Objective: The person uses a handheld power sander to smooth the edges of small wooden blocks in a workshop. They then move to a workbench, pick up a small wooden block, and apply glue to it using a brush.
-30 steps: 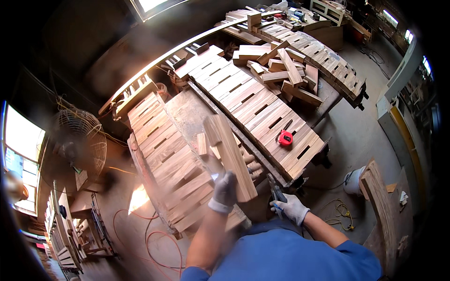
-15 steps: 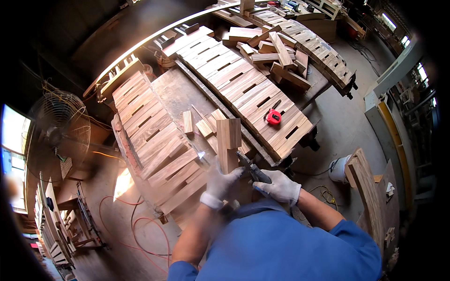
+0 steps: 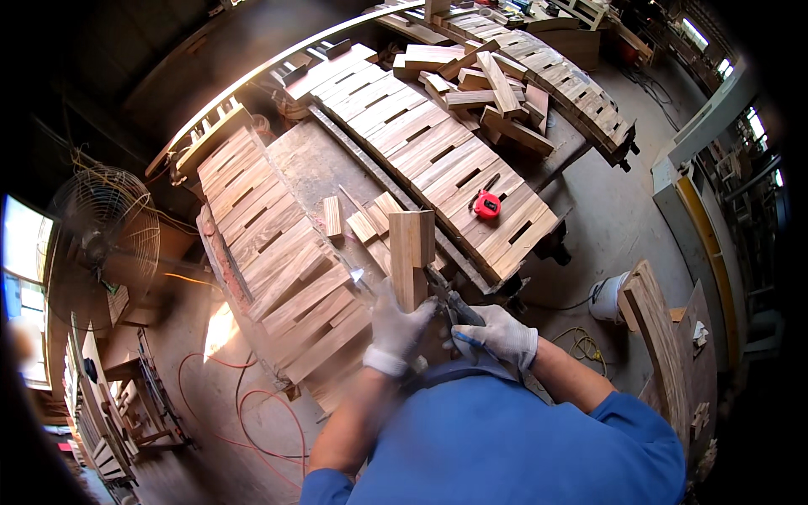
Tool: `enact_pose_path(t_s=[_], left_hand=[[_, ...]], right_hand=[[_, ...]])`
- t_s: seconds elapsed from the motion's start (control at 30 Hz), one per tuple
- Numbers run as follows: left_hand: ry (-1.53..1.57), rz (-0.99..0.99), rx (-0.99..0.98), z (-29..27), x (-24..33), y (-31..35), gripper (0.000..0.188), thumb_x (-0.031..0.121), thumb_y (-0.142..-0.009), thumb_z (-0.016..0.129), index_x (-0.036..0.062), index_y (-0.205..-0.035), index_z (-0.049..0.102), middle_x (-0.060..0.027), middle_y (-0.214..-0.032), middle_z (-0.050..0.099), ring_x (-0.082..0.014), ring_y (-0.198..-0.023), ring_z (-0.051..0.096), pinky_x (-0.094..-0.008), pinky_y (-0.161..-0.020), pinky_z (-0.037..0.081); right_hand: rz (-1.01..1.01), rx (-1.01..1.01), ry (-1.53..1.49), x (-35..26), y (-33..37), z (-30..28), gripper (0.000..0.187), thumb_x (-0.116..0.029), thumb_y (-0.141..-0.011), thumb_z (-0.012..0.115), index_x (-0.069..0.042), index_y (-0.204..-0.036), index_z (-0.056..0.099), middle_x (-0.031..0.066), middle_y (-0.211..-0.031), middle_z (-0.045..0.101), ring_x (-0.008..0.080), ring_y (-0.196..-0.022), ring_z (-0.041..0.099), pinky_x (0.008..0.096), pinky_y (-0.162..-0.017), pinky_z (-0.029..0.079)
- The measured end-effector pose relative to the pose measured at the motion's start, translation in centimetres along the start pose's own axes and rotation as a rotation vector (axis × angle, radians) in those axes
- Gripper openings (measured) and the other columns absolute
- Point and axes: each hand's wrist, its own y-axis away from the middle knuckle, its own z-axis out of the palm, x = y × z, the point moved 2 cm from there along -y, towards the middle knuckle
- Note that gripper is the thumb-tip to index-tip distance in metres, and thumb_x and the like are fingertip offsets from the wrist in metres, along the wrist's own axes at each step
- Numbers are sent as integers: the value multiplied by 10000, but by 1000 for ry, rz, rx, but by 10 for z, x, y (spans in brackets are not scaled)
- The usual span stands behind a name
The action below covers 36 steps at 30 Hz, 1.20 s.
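Note:
My left hand (image 3: 397,330), in a white work glove, grips the lower end of a jointed wooden piece (image 3: 406,261) that stands up in front of me. Its thumb lies on the right side of the wood and the fingers on the left. My right hand (image 3: 501,335), gloved too, is closed around a dark hand tool (image 3: 461,311) whose exact kind I cannot make out. The tool's front end lies close to the left thumb and the wood. Loose short wooden blocks (image 3: 334,217) lie on the bench just beyond.
Rows of slotted wooden pieces (image 3: 269,227) run along the left. A second row (image 3: 421,143) carries a red tape measure (image 3: 486,204). Wooden blocks (image 3: 501,88) are heaped behind. A fan (image 3: 105,227) stands left, a red hose (image 3: 244,412) lies on the floor, and a white bucket (image 3: 606,299) stands right.
The dark tool's front end has dropped and drawn back slightly toward me, beside the left thumb. Both hands hold nearly the same places, and the whole view has shifted a little.

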Motion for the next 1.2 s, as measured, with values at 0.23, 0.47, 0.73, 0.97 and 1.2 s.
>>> enact_pose_path(t_s=[0.23, 0.47, 0.73, 0.97, 1.2], left_hand=[[-108, 30, 49, 4, -4, 1, 579, 216, -812, 853, -1, -1268, 568, -236, -1074, 706, -403, -950, 721, -476, -849, 575], [-104, -7, 40, 4, -7, -3, 600, 211, -801, 850, 29, -1287, 550, -253, -1116, 690, -441, -964, 704, -515, -865, 564], [-198, 114, 59, -1, 2, -5, 583, 221, -797, 843, 40, -1264, 544, -246, -1029, 716, -459, -929, 709, -535, -828, 570], [-399, 359, -85, -37, 2, -15, 636, 159, -773, 842, 75, -1346, 578, -201, -1087, 727, -426, -961, 728, -505, -820, 591], [-742, 611, -475, -63, 24, 0, 607, 132, -828, 773, 127, -1410, 601, -130, -982, 682, -340, -882, 703, -473, -811, 571]], right_hand=[[0, -60, -145, 8, -3, 1, 325, -250, -1051, 673, 36, -1206, 662, 163, -1108, 759, 236, -1007, 759, 351, -867, 619], [129, -139, -398, 4, -5, 14, 384, -288, -1065, 648, 63, -1221, 649, 202, -1134, 743, 309, -1044, 757, 420, -928, 631], [115, -244, -496, 7, -10, 10, 434, -328, -1057, 659, 35, -1291, 612, 201, -1155, 709, 304, -1020, 744, 418, -858, 637], [248, -149, -21, -15, 8, -22, 347, -313, -1046, 676, 12, -1168, 677, 90, -903, 720, 171, -735, 711, 310, -663, 586], [381, -308, 851, -39, 35, -51, 324, -349, -999, 710, -35, -1077, 726, 132, -898, 758, 244, -829, 726, 399, -769, 564]])
